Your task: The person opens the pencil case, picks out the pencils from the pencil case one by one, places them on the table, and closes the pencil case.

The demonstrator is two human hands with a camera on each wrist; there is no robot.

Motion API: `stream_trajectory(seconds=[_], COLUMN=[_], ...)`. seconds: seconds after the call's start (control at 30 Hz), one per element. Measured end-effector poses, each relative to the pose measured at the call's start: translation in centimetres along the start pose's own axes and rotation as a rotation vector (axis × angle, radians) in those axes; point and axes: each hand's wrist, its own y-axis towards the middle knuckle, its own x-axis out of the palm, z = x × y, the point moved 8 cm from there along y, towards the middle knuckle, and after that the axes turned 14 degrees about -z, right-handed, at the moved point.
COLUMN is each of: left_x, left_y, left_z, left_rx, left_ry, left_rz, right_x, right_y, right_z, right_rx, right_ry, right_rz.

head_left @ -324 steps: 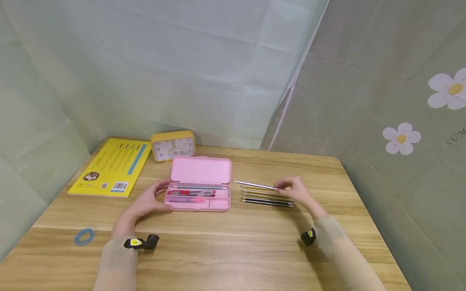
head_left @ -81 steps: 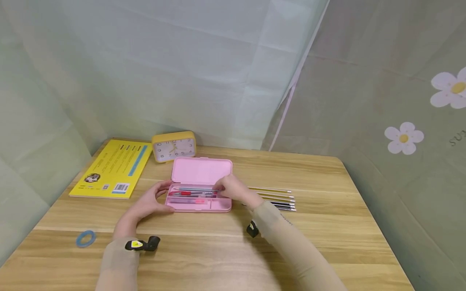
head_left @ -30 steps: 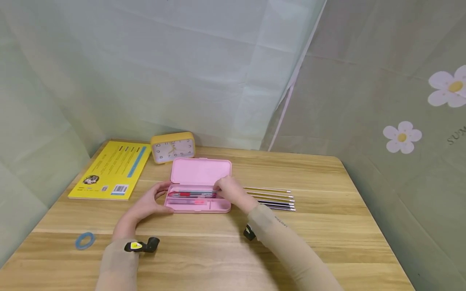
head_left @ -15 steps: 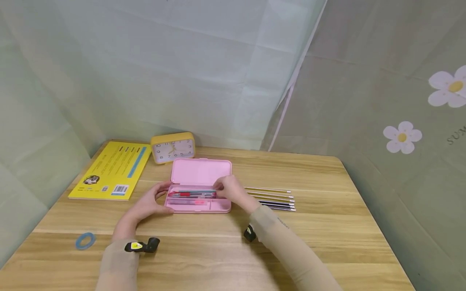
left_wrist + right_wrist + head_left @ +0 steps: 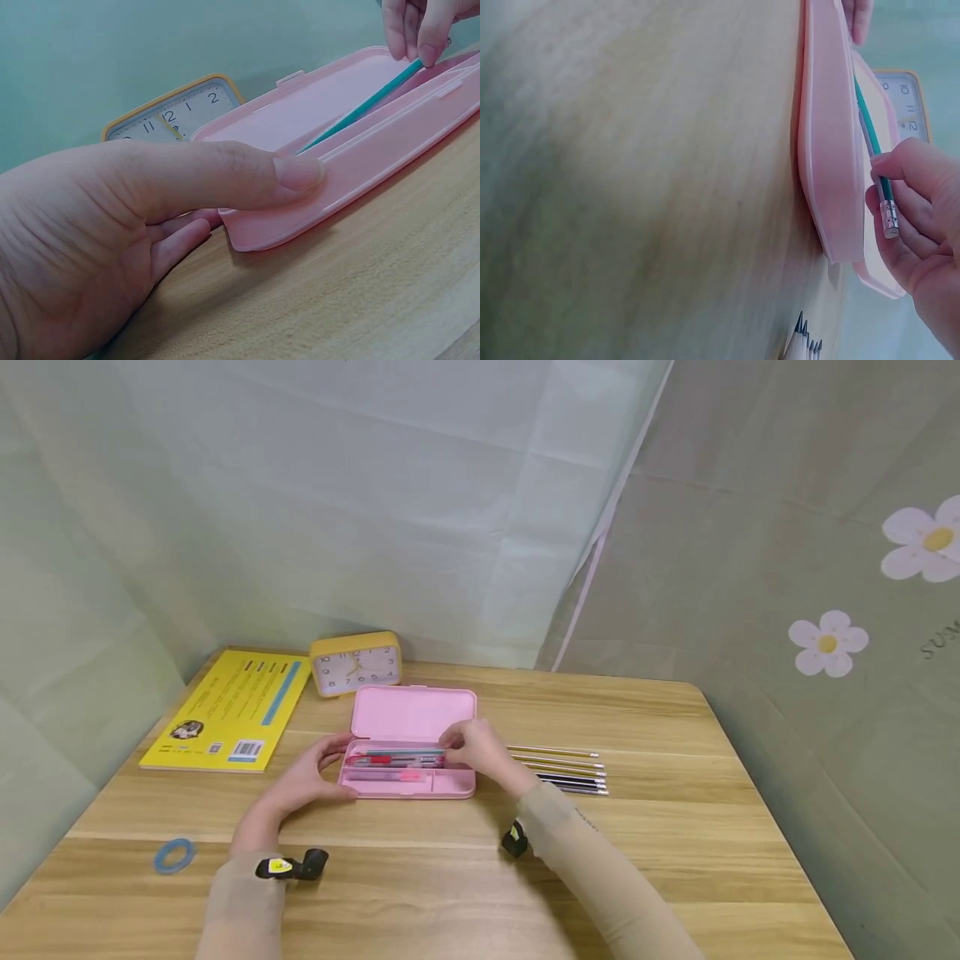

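Note:
In the head view an open pink pencil case (image 5: 454, 784) stands on the table. My left hand (image 5: 303, 777) holds its left end. In the left wrist view my thumb (image 5: 300, 171) presses the front wall, with fingers behind the end. My right hand (image 5: 480, 753) is over the case's right end. It pinches a green pencil (image 5: 871, 136) near the eraser, as the right wrist view shows. This pencil slants down into the back compartment, its eraser end raised. Red and grey pens (image 5: 390, 761) lie in that compartment, and a pink-capped pen (image 5: 386, 775) lies in the front one.
Several pencils (image 5: 570, 768) lie in a row just right of the case, partly behind the right forearm. A yellow clock (image 5: 357, 665) stands behind the case. At left are a yellow book (image 5: 228, 710) and a blue ring (image 5: 174, 856). Cloth walls surround the table (image 5: 420, 885).
My right hand has moved from the pencil row to the case, and now raises the green pencil's eraser end. The striped pencil it held earlier has left its fingers. My left hand stays put.

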Motion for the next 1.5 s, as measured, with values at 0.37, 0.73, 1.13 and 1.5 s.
stream_trajectory(seconds=[0.37, 0.73, 1.13, 1.5], left_x=[-0.1, -0.1, 0.0, 0.1], left_y=[0.0, -0.1, 0.1, 0.1], left_z=[0.0, -0.1, -0.1, -0.2], left_rx=[0.002, 0.004, 0.009, 0.02], left_ry=[0.003, 0.008, 0.002, -0.012], left_rz=[-0.002, 0.0, -0.003, -0.004], right_x=[-0.8, -2.9, -5.4, -8.4], right_y=[-0.5, -2.8, -6.2, -10.0], right_z=[-0.4, -0.4, 2.2, 5.7], right_rx=[-0.06, -0.121, -0.139, -0.127], right_ry=[-0.02, 0.063, 0.12, 0.145], right_rz=[0.056, 0.147, 0.205, 0.257])
